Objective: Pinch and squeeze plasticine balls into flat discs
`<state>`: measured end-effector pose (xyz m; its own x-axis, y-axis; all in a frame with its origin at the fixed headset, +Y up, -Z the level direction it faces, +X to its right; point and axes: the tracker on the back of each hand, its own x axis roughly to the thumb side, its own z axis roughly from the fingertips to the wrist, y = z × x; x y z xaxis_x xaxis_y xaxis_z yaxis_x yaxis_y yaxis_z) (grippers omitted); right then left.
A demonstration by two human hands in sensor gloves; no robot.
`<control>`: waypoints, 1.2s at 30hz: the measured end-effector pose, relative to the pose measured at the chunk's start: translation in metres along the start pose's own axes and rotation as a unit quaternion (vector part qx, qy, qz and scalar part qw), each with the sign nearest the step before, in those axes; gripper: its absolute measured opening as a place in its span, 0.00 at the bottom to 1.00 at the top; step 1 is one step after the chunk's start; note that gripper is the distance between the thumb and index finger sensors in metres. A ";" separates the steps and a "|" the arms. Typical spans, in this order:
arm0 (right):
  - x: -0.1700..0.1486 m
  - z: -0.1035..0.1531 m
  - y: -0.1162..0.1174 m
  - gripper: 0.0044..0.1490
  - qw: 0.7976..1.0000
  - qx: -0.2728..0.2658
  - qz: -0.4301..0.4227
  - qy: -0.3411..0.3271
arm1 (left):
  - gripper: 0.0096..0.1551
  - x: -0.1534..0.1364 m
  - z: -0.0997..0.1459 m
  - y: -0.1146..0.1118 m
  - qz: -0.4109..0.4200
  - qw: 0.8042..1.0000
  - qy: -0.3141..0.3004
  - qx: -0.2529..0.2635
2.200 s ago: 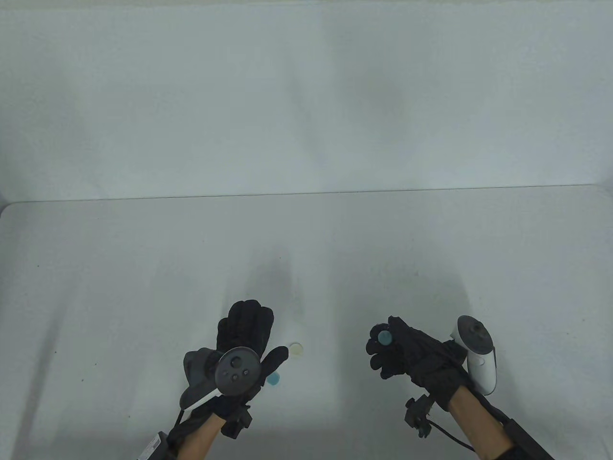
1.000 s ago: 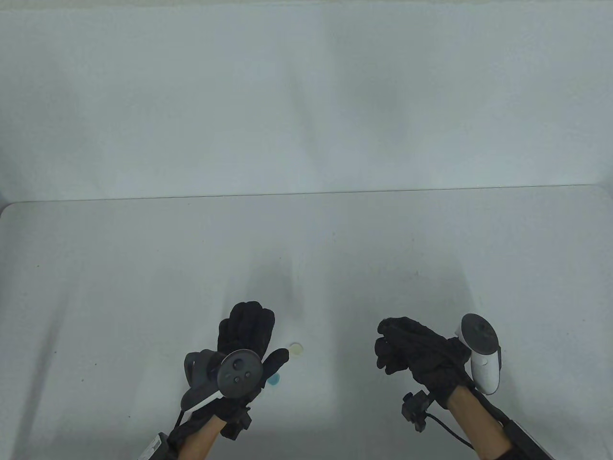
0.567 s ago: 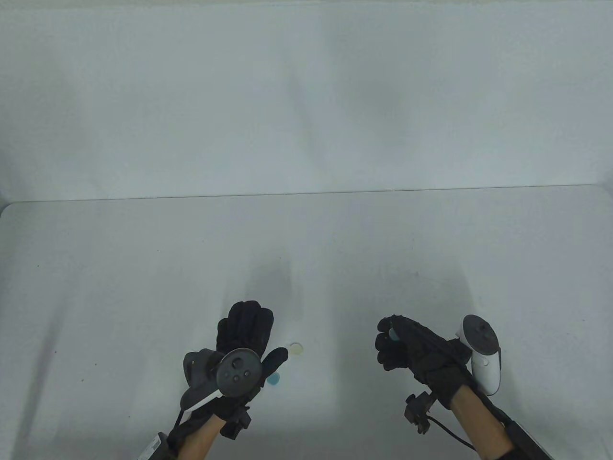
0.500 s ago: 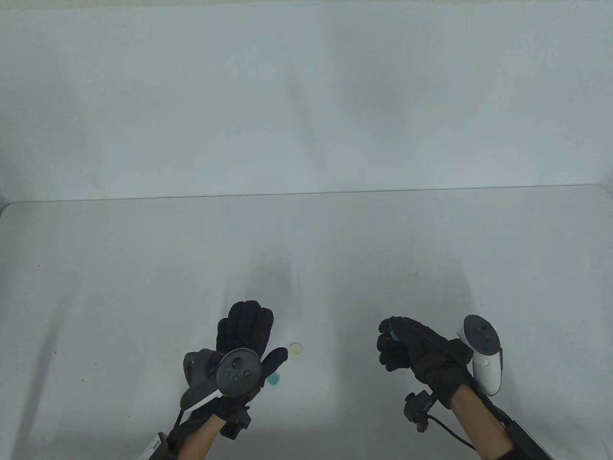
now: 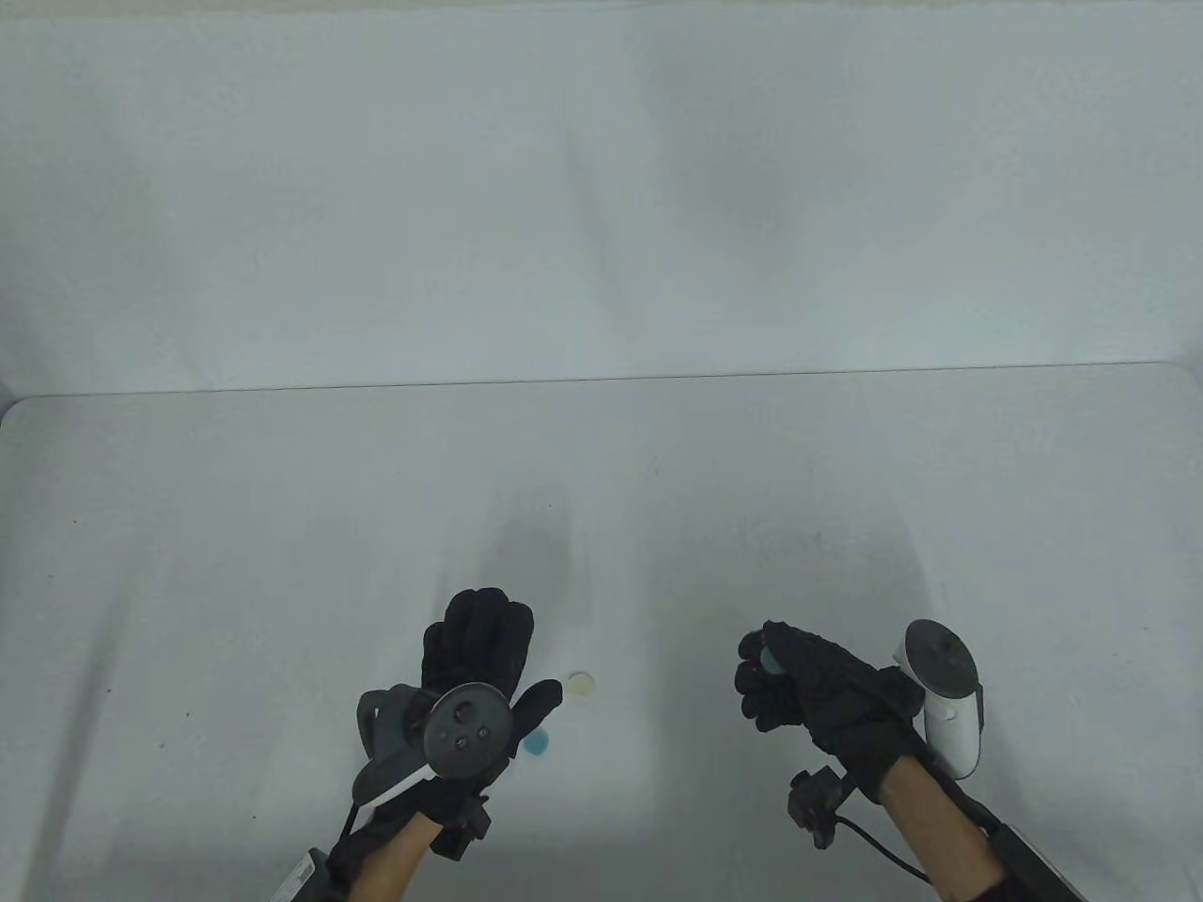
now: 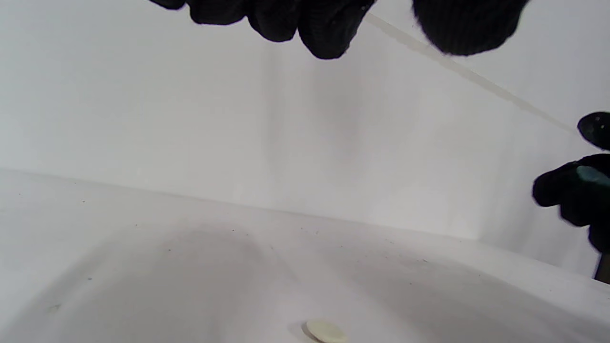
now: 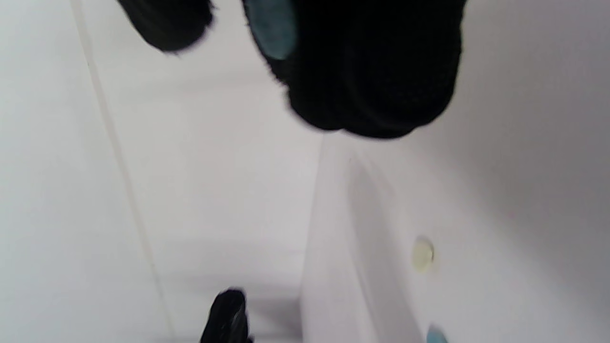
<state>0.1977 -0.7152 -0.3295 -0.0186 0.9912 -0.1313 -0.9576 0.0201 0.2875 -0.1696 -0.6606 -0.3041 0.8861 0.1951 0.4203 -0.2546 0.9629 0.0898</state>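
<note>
Cream disc [image 5: 582,686] and blue disc [image 5: 538,744] beside left hand [image 5: 479,658].

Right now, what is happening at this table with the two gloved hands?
A person is flattening small pieces of plasticine. The right hand is raised above the white table and pinches a blue piece between thumb and fingers, pressing it flat. The left hand holds nothing; its fingers are stretched out above the table. Two finished discs lie on the table beside the left hand: a cream disc and a blue disc, partly hidden by the thumb.
</note>
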 end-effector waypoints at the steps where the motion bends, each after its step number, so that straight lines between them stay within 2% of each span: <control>1: -0.001 0.000 0.001 0.49 1.000 0.010 -0.008 0.002 | 0.47 0.000 0.000 0.000 0.000 1.000 0.000 0.001; 4: -0.002 -0.002 0.001 0.50 1.000 0.011 -0.005 0.004 | 0.47 0.000 0.000 0.000 -0.002 1.000 0.000 0.001; 10: 0.002 -0.002 -0.002 0.32 1.000 -0.007 -0.010 -0.006 | 0.47 0.000 -0.001 -0.002 -0.005 1.000 0.003 -0.004; 15: 0.008 0.001 -0.003 0.28 0.999 -0.043 0.006 -0.014 | 0.47 0.001 -0.002 -0.002 -0.008 1.000 0.004 -0.005; 20: 0.005 0.001 -0.004 0.28 0.999 -0.037 0.006 -0.006 | 0.47 0.001 -0.001 -0.002 -0.009 1.000 0.005 -0.002; 24: 0.000 -0.001 -0.003 0.32 1.000 -0.010 0.006 0.006 | 0.47 0.001 -0.002 -0.001 -0.010 1.000 0.006 0.000; 28: -0.001 0.000 -0.002 0.45 1.000 0.006 -0.002 0.003 | 0.47 0.002 -0.003 -0.002 -0.010 1.000 0.006 0.003; 30: -0.002 0.000 -0.003 0.49 1.000 0.013 -0.011 0.004 | 0.47 0.002 -0.003 -0.002 -0.009 1.000 0.006 0.003; 34: 0.000 0.000 -0.004 0.44 1.000 0.008 0.008 0.002 | 0.47 0.003 -0.004 -0.002 -0.010 1.000 0.006 0.002; 36: 0.001 0.000 -0.005 0.38 1.000 -0.006 0.018 0.008 | 0.47 0.003 -0.004 -0.002 -0.010 1.000 0.006 0.003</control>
<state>0.2026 -0.7144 -0.3310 -0.0580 0.9889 -0.1367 -0.9597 -0.0175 0.2806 -0.1650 -0.6616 -0.3065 0.8955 0.1781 0.4079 -0.2393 0.9654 0.1038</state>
